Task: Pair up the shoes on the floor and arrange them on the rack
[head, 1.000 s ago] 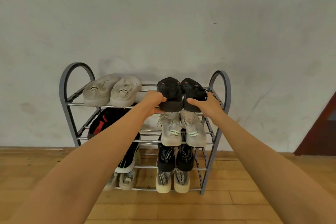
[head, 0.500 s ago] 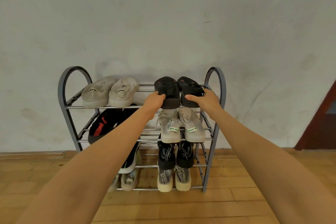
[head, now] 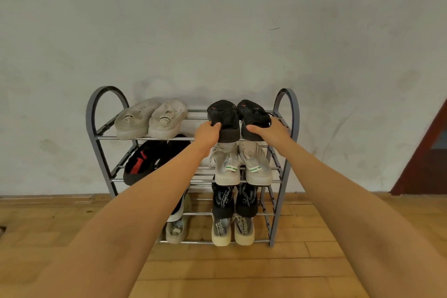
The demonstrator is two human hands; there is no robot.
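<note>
The left hand and right hand each grip a heel of the soft black cloth shoes, which look light and bendy, so the heels under the fingers seem best to hold.

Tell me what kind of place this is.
Probably a home entryway or room corner: a four-tier metal shoe rack filled with paired shoes stands against a plain wall, on a wooden plank floor. The left hand and right hand grip the black shoes on top.
</note>
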